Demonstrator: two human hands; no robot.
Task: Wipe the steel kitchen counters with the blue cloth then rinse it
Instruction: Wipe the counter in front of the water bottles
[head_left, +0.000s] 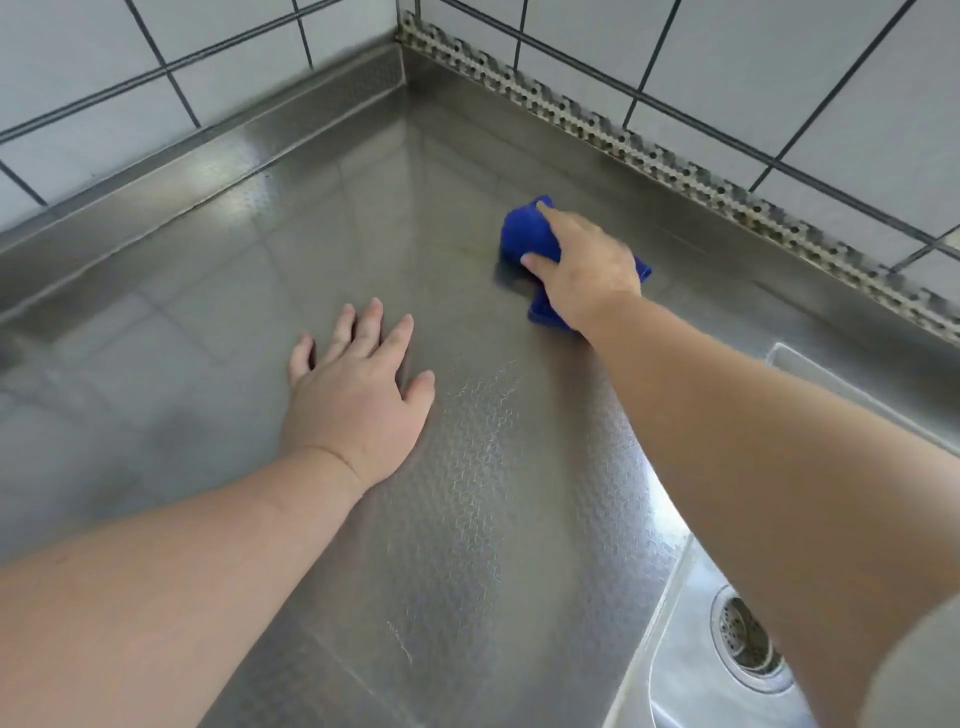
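My right hand (584, 265) was on the cloth (524, 236) near the counter's (467, 467) back corner; left hand (358, 395) lay flat nearer me, sink (691, 670) right.

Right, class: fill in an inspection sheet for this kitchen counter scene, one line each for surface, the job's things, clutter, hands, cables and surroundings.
Surface: steel counter with an embossed pattern, shiny, reflecting the wall tiles.
Job's things: blue cloth, bunched, lying on the counter near the back right wall.
Clutter: nothing seen.
Hands: right hand presses on the cloth, fingers spread over it; left hand rests flat on the bare counter, holding nothing.
Cables: nothing seen.
Surroundings: white tiled wall on two sides meeting in a corner; patterned strip along the right wall's base; sink with a drain strainer at lower right.
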